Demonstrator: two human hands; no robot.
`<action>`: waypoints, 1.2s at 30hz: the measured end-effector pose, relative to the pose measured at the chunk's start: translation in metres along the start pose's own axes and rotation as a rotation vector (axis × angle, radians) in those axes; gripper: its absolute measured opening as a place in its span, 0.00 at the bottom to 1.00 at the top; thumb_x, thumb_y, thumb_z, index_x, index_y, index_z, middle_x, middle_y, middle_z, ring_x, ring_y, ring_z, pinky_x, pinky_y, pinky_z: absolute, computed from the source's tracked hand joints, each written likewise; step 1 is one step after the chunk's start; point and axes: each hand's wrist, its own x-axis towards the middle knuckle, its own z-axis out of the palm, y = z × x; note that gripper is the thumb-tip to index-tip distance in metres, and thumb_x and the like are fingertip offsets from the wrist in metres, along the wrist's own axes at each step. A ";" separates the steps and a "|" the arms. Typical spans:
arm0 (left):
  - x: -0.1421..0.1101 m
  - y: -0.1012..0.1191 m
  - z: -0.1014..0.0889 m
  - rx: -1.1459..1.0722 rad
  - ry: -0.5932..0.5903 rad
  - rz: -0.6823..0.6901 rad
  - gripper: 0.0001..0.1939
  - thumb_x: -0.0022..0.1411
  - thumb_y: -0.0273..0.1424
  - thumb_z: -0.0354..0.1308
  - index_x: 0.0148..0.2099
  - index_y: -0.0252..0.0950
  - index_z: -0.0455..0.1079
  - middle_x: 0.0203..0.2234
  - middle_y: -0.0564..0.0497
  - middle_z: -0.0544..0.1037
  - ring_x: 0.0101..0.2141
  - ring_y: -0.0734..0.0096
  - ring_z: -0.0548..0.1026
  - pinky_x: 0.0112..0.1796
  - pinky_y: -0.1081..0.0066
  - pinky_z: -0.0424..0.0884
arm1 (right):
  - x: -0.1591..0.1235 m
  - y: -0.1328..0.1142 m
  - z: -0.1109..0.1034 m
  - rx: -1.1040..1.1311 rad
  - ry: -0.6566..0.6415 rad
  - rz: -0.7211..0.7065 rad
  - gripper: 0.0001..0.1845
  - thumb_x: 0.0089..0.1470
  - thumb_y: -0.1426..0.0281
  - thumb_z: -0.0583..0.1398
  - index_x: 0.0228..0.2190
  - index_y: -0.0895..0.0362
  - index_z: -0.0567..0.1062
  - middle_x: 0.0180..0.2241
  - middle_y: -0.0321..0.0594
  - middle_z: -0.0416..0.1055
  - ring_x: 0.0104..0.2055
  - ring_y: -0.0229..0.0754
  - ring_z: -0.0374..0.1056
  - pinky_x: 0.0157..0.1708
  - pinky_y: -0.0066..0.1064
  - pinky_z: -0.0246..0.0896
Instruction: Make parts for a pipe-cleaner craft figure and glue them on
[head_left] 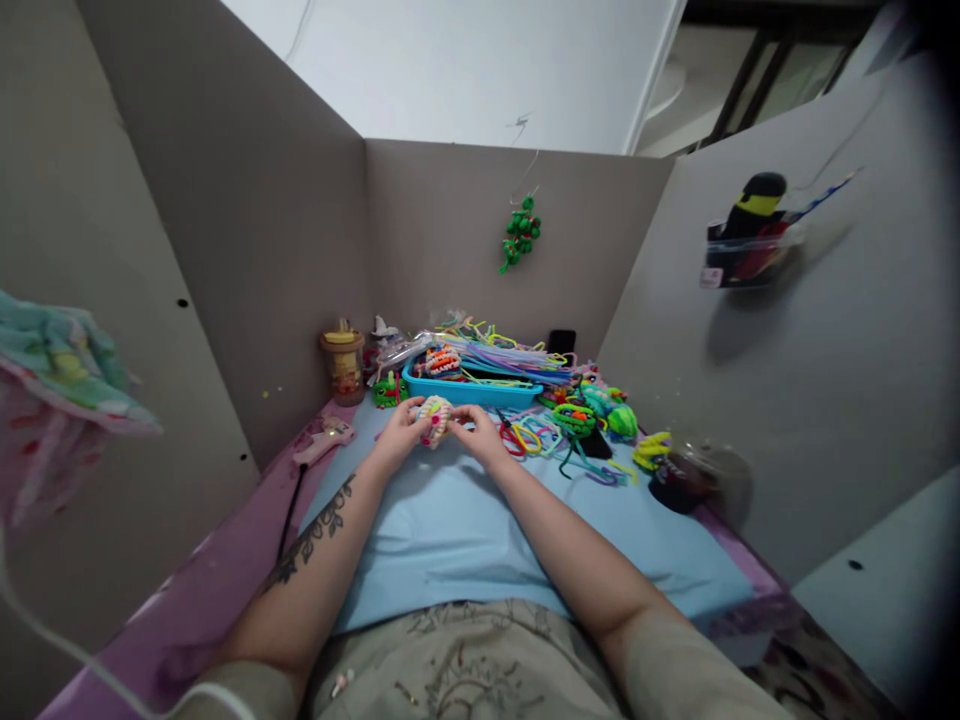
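Blue cloth [450,540] lies beneath your left hand [401,436] and right hand [481,438], fingers [463,412] gripping a toy [434,418]; a heaped tray [480,393] stands just beyond them, a pink corded tool [330,438] leftward.

Grey panels [442,230] stand around a blue-covered table [450,530].

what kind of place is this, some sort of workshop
Probably a craft desk in a small partitioned booth: a blue tray heaped with colourful fuzzy stems, what looks like a glue gun to the left, and grey panels on three sides.
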 end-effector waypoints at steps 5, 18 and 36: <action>0.005 -0.003 0.000 -0.092 0.077 0.018 0.30 0.43 0.32 0.64 0.48 0.31 0.61 0.37 0.45 0.76 0.32 0.70 0.74 0.34 0.71 0.68 | 0.000 0.011 0.010 0.053 0.041 0.080 0.18 0.42 0.60 0.62 0.35 0.57 0.69 0.37 0.40 0.68 0.37 0.40 0.64 0.35 0.32 0.63; 0.000 0.008 0.004 -0.199 -0.021 -0.008 0.24 0.42 0.30 0.64 0.45 0.29 0.68 0.37 0.45 0.77 0.33 0.68 0.74 0.34 0.71 0.69 | -0.007 0.003 0.012 0.369 -0.102 0.176 0.26 0.40 0.63 0.64 0.42 0.53 0.63 0.50 0.43 0.62 0.42 0.41 0.68 0.39 0.34 0.66; 0.013 -0.020 -0.014 0.183 0.199 -0.099 0.18 0.45 0.25 0.60 0.42 0.34 0.70 0.42 0.44 0.76 0.48 0.56 0.70 0.48 0.60 0.66 | 0.007 0.034 -0.003 0.292 -0.161 0.223 0.30 0.39 0.72 0.59 0.48 0.52 0.68 0.54 0.43 0.64 0.53 0.47 0.62 0.48 0.41 0.62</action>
